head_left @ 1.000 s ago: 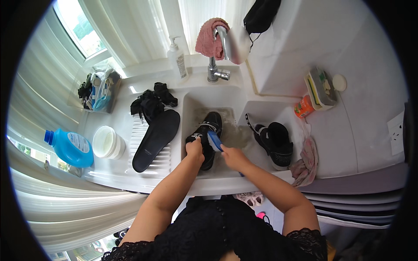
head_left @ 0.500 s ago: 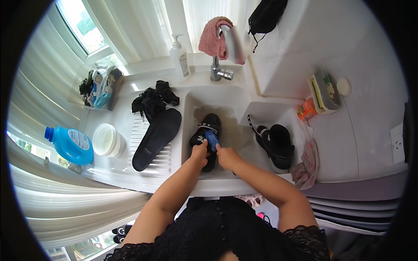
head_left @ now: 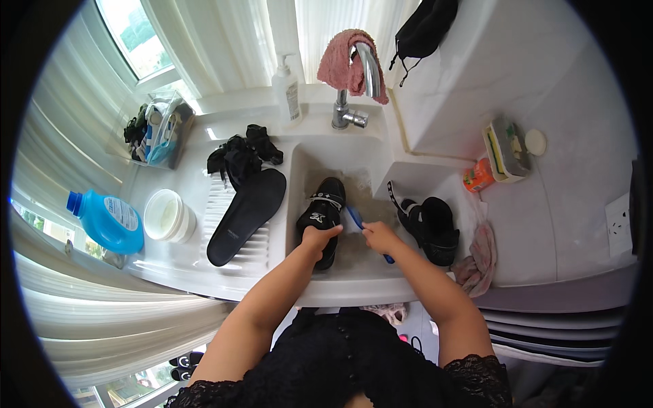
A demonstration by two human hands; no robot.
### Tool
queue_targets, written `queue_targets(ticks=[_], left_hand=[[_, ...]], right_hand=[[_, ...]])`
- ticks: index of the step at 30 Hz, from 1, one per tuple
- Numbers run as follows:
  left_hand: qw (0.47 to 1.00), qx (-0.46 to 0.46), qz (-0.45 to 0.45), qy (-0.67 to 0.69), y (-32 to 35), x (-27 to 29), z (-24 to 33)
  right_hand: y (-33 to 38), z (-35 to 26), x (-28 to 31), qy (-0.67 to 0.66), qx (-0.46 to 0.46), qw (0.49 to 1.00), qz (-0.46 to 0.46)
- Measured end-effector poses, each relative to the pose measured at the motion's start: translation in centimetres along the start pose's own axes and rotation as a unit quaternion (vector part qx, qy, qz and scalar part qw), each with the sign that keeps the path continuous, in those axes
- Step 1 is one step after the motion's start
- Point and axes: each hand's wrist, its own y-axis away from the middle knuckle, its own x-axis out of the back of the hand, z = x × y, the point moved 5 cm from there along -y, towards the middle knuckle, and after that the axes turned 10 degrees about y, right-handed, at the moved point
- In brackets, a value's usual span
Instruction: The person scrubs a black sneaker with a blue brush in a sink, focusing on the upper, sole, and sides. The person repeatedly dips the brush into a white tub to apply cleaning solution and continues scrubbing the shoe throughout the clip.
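In the sink basin point(head_left: 306, 158) lies a black shoe point(head_left: 328, 194) with a white-patterned strap and a white mark on its tongue. My left hand point(head_left: 320, 239) grips this shoe near its opening. A blue brush point(head_left: 355, 216) is held in my right hand point(head_left: 381, 238), just to the right of the shoe. Its handle end shows below the fingers. Murky water point(head_left: 371, 268) surrounds the shoe. The second black shoe point(head_left: 435, 228) rests in the smaller basin on the right, its strap hanging loose to the left.
A black insole point(head_left: 248, 217) and black laces or cloth point(head_left: 241, 158) lie on the ribbed board at left. Beyond are a white tub point(head_left: 167, 216), a blue detergent bottle point(head_left: 109, 221) and a pump bottle point(head_left: 286, 92). A pink cloth point(head_left: 343, 64) drapes over the faucet point(head_left: 348, 117).
The brush has moved off the shoe's top to its right, along with my right hand. My left hand stays on the shoe, whose white mark is now in fuller view.
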Motion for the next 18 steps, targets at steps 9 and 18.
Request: queue_targets(ticks=[9,18], left_hand=[[0.98,-0.198,0.011,-0.022,0.8,0.0,0.7],[0.928,-0.235,-0.14,0.254,4.1,-0.2,2.7]], right_hand=[[-1.3,-3.7,3.5,0.108,0.112,0.953,0.259],[2.2,-6.1,4.6,0.157,0.152,0.941,0.259]])
